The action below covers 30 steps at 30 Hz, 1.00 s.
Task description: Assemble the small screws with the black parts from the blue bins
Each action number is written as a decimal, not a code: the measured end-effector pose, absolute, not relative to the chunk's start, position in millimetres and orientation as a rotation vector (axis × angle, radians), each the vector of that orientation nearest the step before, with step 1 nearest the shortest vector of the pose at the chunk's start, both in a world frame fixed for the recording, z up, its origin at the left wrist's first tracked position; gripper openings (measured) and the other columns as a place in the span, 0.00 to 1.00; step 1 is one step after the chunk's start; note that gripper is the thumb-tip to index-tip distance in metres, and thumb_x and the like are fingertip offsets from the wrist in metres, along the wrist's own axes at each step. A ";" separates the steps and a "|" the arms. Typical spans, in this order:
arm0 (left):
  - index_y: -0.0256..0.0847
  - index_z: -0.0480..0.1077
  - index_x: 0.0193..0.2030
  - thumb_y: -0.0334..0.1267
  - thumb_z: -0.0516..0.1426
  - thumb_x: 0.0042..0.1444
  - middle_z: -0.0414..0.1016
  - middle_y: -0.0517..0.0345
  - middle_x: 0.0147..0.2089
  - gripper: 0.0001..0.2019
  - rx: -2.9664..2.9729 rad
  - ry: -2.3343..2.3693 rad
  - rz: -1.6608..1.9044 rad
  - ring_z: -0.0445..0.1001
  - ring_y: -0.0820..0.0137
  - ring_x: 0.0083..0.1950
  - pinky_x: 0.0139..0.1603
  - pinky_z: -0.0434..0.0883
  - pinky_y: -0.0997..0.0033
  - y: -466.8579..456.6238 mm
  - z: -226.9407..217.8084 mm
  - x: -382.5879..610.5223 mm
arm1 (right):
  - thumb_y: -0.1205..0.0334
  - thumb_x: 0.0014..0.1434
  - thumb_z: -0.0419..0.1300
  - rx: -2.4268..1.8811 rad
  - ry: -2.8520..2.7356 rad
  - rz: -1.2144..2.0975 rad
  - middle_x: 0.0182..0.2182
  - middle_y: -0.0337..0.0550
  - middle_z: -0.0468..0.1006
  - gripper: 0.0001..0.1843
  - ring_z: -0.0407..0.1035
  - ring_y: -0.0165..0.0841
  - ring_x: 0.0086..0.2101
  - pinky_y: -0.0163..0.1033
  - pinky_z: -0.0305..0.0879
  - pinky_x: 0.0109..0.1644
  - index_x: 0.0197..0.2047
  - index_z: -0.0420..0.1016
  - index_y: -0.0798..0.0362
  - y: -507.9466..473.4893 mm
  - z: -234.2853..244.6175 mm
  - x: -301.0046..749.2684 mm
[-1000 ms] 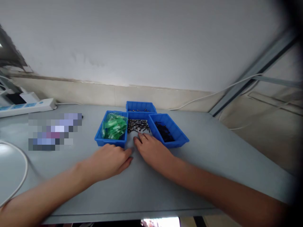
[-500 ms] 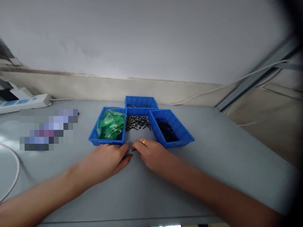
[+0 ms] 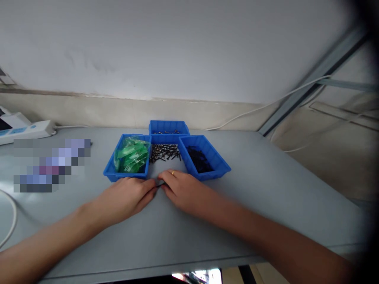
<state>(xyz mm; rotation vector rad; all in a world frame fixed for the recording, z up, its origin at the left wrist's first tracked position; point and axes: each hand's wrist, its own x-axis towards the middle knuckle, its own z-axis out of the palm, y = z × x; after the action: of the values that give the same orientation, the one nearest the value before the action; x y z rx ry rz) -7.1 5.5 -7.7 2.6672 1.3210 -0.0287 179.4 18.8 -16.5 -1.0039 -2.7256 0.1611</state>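
Between my two hands, low over the grey table, is a thin dark piece [image 3: 160, 185], like a small screw or pin; its exact kind is too small to make out. My left hand [image 3: 127, 195] pinches one end between thumb and forefinger. The other end is in the closed fingertips of my right hand [image 3: 183, 191], which wears a ring. Just beyond my fingers lies a loose pile of dark screws [image 3: 166, 152]. A blue bin with green plastic bags [image 3: 133, 156] stands by my left hand. Near my right hand is a blue bin [image 3: 217, 159] holding small black parts [image 3: 199, 159].
At the back, a third blue bin [image 3: 168, 138] holds some small brassy pieces. A white power strip [image 3: 38, 130] and a blurred-out object [image 3: 56, 163] are on the left. White cables run along the wall and at the left edge; a metal post [image 3: 291, 90] stands right.
My left thumb and forefinger have closed onto the dark piece, which previously stuck out of my right fingers alone. The whole view has shifted slightly, so the bins appear further left.
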 end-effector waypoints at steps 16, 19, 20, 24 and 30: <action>0.41 0.60 0.34 0.40 0.38 0.62 0.66 0.61 0.24 0.13 2.659 1.333 0.049 0.70 0.69 0.26 0.25 0.59 0.72 -0.5 2.4 -2.6 | 0.73 0.59 0.45 -0.827 -2.924 -0.115 0.33 0.45 0.70 0.09 0.65 0.32 0.34 0.38 0.60 0.37 0.38 0.65 0.58 19.9 -19.5 185.9; 0.40 0.60 0.35 0.40 0.38 0.62 0.67 0.60 0.24 0.13 2.684 1.340 0.006 0.70 0.68 0.25 0.24 0.59 0.72 0.9 0.6 -4.1 | 0.74 0.59 0.44 -0.856 -2.912 -0.102 0.32 0.45 0.70 0.11 0.65 0.32 0.33 0.37 0.61 0.36 0.38 0.65 0.58 19.6 -18.8 185.5; 0.40 0.61 0.35 0.40 0.38 0.62 0.67 0.60 0.24 0.14 2.691 1.345 -0.012 0.70 0.68 0.25 0.24 0.59 0.72 1.2 -0.2 -4.7 | 0.74 0.59 0.44 -0.866 -2.915 -0.095 0.33 0.45 0.70 0.11 0.65 0.32 0.33 0.37 0.61 0.36 0.38 0.65 0.58 19.3 -18.0 185.5; 0.40 0.62 0.34 0.42 0.39 0.62 0.68 0.58 0.24 0.15 2.710 1.353 -0.048 0.71 0.67 0.26 0.23 0.59 0.72 1.9 -2.3 -5.3 | 0.73 0.59 0.44 -0.897 -2.915 -0.039 0.33 0.45 0.70 0.10 0.65 0.31 0.31 0.37 0.61 0.34 0.38 0.65 0.57 18.0 -14.0 185.8; 0.39 0.62 0.36 0.44 0.40 0.61 0.69 0.56 0.25 0.15 2.656 1.491 -0.039 0.71 0.67 0.25 0.21 0.59 0.72 0.4 -4.9 -2.6 | 0.71 0.59 0.46 -0.899 -2.858 -0.142 0.28 0.42 0.70 0.07 0.66 0.31 0.28 0.36 0.59 0.30 0.34 0.64 0.56 15.1 -13.8 185.4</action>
<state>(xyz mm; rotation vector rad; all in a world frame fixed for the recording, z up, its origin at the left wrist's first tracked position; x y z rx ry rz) -2.6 0.4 -4.9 2.6560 1.4915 -0.0386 185.4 15.1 -13.8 -0.8992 -2.8578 -0.1417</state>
